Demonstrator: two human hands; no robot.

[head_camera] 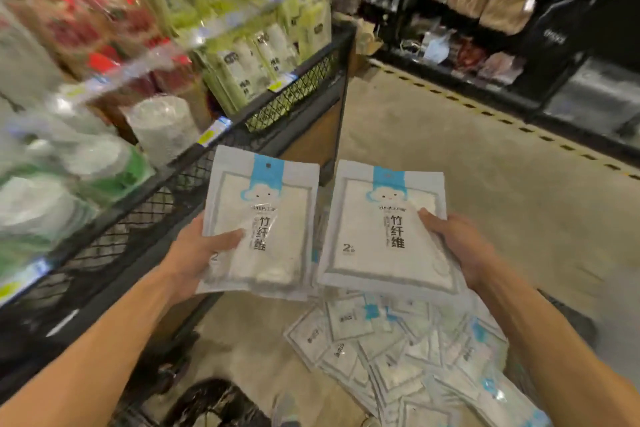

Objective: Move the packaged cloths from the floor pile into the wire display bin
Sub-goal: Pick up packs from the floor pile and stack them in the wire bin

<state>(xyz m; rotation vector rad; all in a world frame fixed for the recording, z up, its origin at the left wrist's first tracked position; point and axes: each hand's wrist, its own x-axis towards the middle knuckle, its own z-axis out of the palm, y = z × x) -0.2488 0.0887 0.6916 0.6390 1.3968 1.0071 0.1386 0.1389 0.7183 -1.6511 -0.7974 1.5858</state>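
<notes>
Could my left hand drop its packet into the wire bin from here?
Probably yes: the left hand grips its cloth packet right beside the wire bin, whose open top looks unobstructed.

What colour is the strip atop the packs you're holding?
Light blue on both packs, seen clearly in the head view.

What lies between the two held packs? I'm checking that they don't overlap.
In the head view, a narrow gap separates left pack from right pack; only floor and pile show through.

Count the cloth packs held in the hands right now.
2 plainly: one pack gripped by the left hand, one pack by the right hand. The right one looks stacked; more may hide beneath.
</notes>
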